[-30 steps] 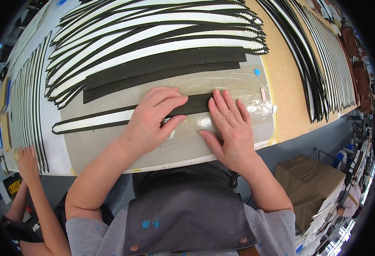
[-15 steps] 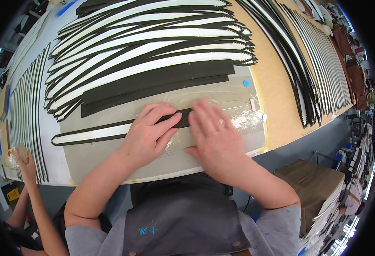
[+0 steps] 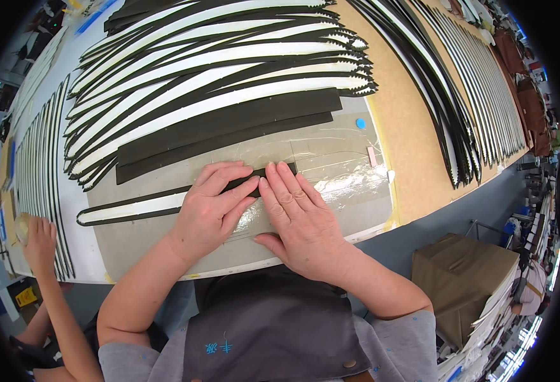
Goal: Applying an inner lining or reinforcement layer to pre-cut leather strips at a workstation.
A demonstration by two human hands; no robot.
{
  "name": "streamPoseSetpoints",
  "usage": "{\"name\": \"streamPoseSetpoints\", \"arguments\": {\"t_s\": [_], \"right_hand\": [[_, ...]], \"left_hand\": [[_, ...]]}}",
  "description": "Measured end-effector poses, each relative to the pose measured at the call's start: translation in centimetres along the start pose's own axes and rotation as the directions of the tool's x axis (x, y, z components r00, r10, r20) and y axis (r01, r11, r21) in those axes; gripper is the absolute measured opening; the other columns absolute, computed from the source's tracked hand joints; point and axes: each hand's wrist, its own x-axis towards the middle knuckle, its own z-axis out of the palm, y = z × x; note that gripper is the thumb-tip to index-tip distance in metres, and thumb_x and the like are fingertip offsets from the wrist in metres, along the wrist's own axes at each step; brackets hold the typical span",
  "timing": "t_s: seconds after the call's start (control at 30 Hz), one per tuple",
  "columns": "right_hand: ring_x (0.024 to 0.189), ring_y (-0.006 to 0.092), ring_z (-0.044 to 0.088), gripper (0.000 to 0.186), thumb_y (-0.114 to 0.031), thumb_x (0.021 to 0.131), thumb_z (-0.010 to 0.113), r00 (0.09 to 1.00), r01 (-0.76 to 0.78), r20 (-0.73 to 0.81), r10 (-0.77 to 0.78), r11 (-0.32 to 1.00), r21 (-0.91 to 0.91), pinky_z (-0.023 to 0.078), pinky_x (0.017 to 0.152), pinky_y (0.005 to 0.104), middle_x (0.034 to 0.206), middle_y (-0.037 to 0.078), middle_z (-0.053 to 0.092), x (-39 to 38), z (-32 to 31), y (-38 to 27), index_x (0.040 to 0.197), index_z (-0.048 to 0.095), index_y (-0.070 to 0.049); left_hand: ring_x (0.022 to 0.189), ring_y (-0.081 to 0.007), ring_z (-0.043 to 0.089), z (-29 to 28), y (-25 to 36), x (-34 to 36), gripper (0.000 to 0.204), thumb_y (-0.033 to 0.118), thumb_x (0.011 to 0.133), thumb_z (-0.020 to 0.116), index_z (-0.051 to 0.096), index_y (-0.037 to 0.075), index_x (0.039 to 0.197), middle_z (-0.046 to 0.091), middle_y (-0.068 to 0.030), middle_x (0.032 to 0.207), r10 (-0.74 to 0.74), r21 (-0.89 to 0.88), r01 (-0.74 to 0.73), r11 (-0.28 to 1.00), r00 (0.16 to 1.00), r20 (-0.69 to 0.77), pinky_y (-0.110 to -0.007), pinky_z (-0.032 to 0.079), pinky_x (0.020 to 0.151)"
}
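Observation:
A long white strip with black edges and a rounded left end [image 3: 133, 207] lies across the grey work sheet [image 3: 146, 248]. My left hand [image 3: 211, 196] is bent over it, thumb and fingers closed on the strip near its right part, where the black edges come together. Beside it my right hand [image 3: 300, 215] lies flat, its fingers stretched out over the black right end, close to my left fingertips. Part of the strip is hidden under both hands. Just beyond them rest wide, flat black strips [image 3: 229, 130].
A large pile of black-edged white strips [image 3: 216, 70] covers the far side. More hang together in a dark bundle [image 3: 442, 121] at right, with a row of thin strips [image 3: 477, 89] beyond. A blue disc [image 3: 361, 123] lies nearby. At left, a co-worker's hand [image 3: 39, 245] holds something round.
My right hand has slid left along the strip, up to my left fingertips, and now rests flat. My left hand stays in nearly the same place. The co-worker's hand has turned over its object.

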Motion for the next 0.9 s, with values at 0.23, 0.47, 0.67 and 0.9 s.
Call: {"name": "streamPoseSetpoints", "arguments": {"t_s": [0.23, 0.47, 0.67, 0.9], "right_hand": [[0.155, 0.0346, 0.029, 0.084, -0.041, 0.092, 0.072, 1.000, 0.006, -0.016, -0.006, 0.999, 0.050, 0.022, 0.126, 0.0473, 0.163, 0.024, 0.036, 0.1, -0.1, 0.1, 0.153, 0.039, 0.006], [0.152, 0.0313, 0.036, 0.085, -0.044, 0.089, 0.075, 1.000, -0.014, -0.019, 0.013, 1.000, -0.020, 0.028, 0.123, 0.0497, 0.161, 0.019, 0.041, -0.1, -0.9, 0.4, 0.152, 0.043, 0.004], [0.152, 0.0272, 0.038, 0.081, -0.041, 0.090, 0.075, 0.999, 0.024, 0.033, -0.023, 0.998, -0.057, 0.029, 0.122, 0.0489, 0.162, 0.014, 0.042, 0.1, -1.5, 1.0, 0.154, 0.044, -0.003], [0.152, 0.0299, 0.039, 0.080, -0.042, 0.092, 0.074, 0.999, 0.007, 0.048, -0.004, 0.997, -0.074, 0.026, 0.123, 0.0497, 0.163, 0.016, 0.042, 0.1, -1.4, 1.1, 0.155, 0.044, -0.004]], "left_hand": [[0.113, -0.0336, 0.064, -0.2, 0.0, -0.3, 0.028, 0.004, 0.082, 0.079, 0.077, 0.002, 0.109, 0.070, -0.0116, 0.115, -0.032, 0.004, 0.032, 0.999, 0.999, -0.017, -0.042, 0.055, 0.093], [0.114, -0.0311, 0.064, 0.0, -0.3, -0.4, 0.025, 0.009, 0.084, 0.078, 0.079, 0.007, 0.109, 0.071, -0.0104, 0.114, -0.076, -0.077, 0.075, 0.994, 0.997, -0.002, -0.041, 0.055, 0.094], [0.112, -0.0312, 0.063, 0.1, -0.7, -0.8, 0.027, 0.008, 0.084, 0.077, 0.078, 0.005, 0.110, 0.070, -0.0102, 0.116, -0.071, -0.144, 0.066, 0.987, 0.997, -0.025, -0.041, 0.054, 0.095], [0.116, -0.0312, 0.061, -0.3, -1.1, -1.3, 0.036, 0.004, 0.083, 0.075, 0.072, 0.004, 0.118, 0.068, -0.0095, 0.119, -0.055, -0.137, 0.042, 0.990, 0.994, -0.092, -0.041, 0.052, 0.099]]}}
